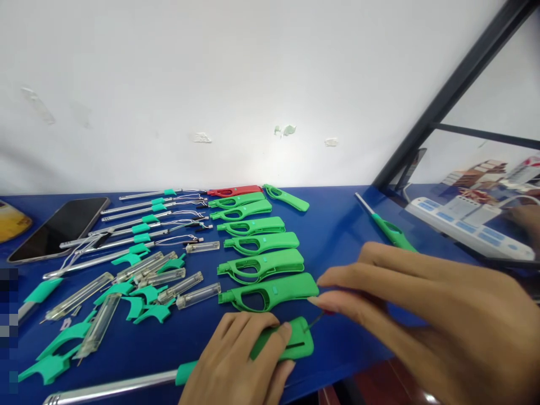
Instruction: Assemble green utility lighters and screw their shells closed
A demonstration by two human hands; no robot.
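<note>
Left hand (236, 360): curled round green lighter (301, 338), six o'clock.
Right hand (430, 315): pinching thin tool (315, 320) at lighter's three-o'clock end.
Lighter step: apparently tool-work.
Tool next: likely wants steadiness.

Blue table (333, 236) with green casings (283, 262), metal tubes (105, 258), clear cartridges (198, 295), phone (59, 228)

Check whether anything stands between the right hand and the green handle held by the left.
Nothing visible does; only the thin tool in the right hand spans the gap. The green handle extends past the left hand.
</note>
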